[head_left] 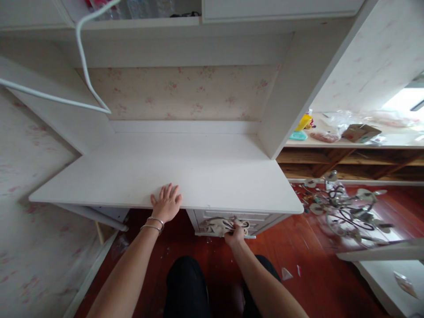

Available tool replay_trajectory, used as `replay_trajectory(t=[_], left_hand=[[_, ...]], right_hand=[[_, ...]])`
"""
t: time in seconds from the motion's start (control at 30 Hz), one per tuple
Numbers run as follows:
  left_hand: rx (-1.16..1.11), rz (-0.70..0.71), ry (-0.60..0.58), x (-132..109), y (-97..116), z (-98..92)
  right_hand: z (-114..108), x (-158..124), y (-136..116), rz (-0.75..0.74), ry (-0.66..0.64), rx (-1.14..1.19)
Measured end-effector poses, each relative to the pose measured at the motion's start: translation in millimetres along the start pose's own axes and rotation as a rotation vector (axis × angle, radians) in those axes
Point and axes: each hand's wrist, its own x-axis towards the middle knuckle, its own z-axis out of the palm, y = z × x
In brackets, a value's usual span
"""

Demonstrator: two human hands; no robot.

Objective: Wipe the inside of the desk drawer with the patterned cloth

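My left hand (166,204) lies flat on the front edge of the white desk (212,172), fingers spread, with two bangles (155,224) on the wrist. Lower and to the right, my right hand (235,235) grips a crumpled, pale cloth with dark markings (219,226). The cloth is against the front of the drawer unit (198,217) beneath the desktop, and it covers part of the drawer fronts. My right fingertips are partly hidden by the hand and the cloth.
A white cable (82,53) hangs at upper left before the overhead shelf (142,22). A chandelier (347,207) lies on the red floor at right. Behind it a low shelf unit (331,143) carries a cardboard box (361,132) and plastic bags. White furniture (380,274) stands at lower right.
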Motion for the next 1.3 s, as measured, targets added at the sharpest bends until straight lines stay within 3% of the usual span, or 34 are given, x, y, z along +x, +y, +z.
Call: replay_trajectory(t=[0.17, 0.33, 0.53, 0.77, 0.9, 1.07, 1.23, 1.3], left_hand=[[-0.011, -0.009, -0.008, -1, 0, -0.2], [-0.03, -0.006, -0.011, -1, 0, -0.3], [-0.027, -0.006, -0.016, -1, 0, -0.7], [-0.039, -0.004, -0.008, -2, 1, -0.9], [-0.044, 0.004, -0.003, -3, 0, -0.5], [-0.04, 0.011, 0.046, -5, 1, 1.3], [-0.023, 0.012, 0.052, -5, 0, 2.5], [-0.015, 0.009, 0.059, -5, 1, 2.0]], right_hand=[[-28, 2, -69, -0.01, 0.221, 0.041], [-29, -17, -115, -0.065, 0.233, 0.087], [-12, -62, -134, -0.097, 0.064, 0.144], [13, -128, -132, -0.097, 0.024, 0.05], [43, -157, -121, -0.037, -0.038, -0.006], [102, -171, -106, 0.066, -0.224, -0.008], [164, -148, -90, 0.019, -0.495, 0.035], [186, -127, -80, -0.066, -0.524, 0.044]])
